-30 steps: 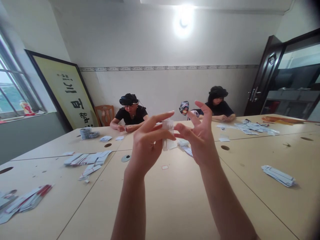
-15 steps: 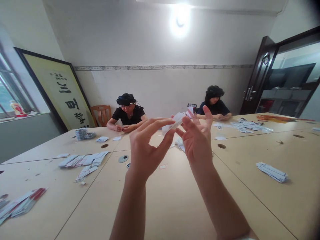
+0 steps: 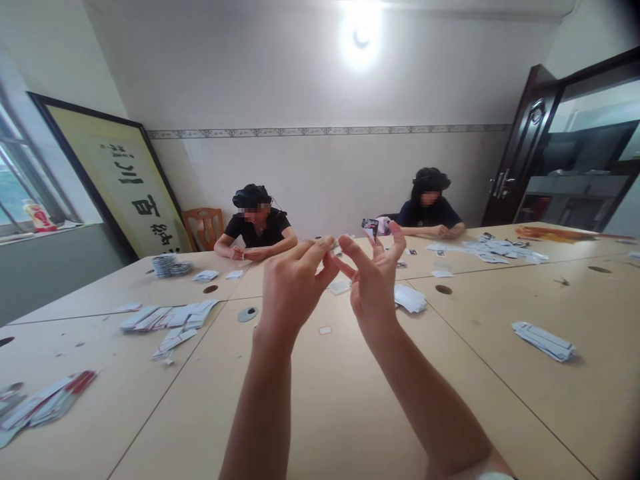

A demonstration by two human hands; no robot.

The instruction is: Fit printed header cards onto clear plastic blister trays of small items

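I see both hands raised above the bench (image 3: 350,413). Left hand (image 3: 293,290) and right hand (image 3: 373,280) meet at the fingertips, pinching a small white packet (image 3: 336,245), mostly hidden. Right hand's upper fingers also grip a dark printed card (image 3: 371,227). A white stack (image 3: 410,298) lies on the bench just right of the right hand.

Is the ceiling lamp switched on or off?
On. The ceiling lamp glows bright white and throws a halo on the wall around it. Both hands, left hand and right hand, are raised beneath it.
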